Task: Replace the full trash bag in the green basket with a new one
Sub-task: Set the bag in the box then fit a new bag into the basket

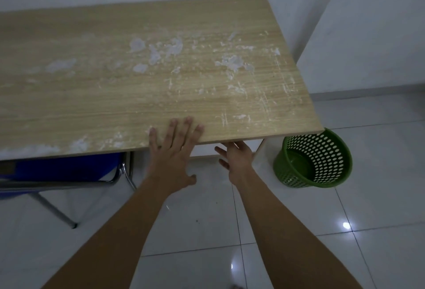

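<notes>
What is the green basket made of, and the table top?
The green basket looks like glossy moulded plastic, its wall full of round holes. The table top looks like matte wood-grain laminate, scuffed with white patches; it might be real wood.

right hand (236, 160): fingertips run under the tabletop (115, 70) edge and are hidden, so can't tell if they curl or touch the underside. both forearms are cut off by the bottom edge. tabletop runs out of frame far left of the left hand (171, 151). blue chair (64, 167), left of that hand: seat mostly hidden under the tabletop, frame cropped at the left edge. green basket (326, 157), right of the right hand: far rim hidden under the tabletop corner. floor specks (196, 221) below the hands: too small to identify.
</notes>
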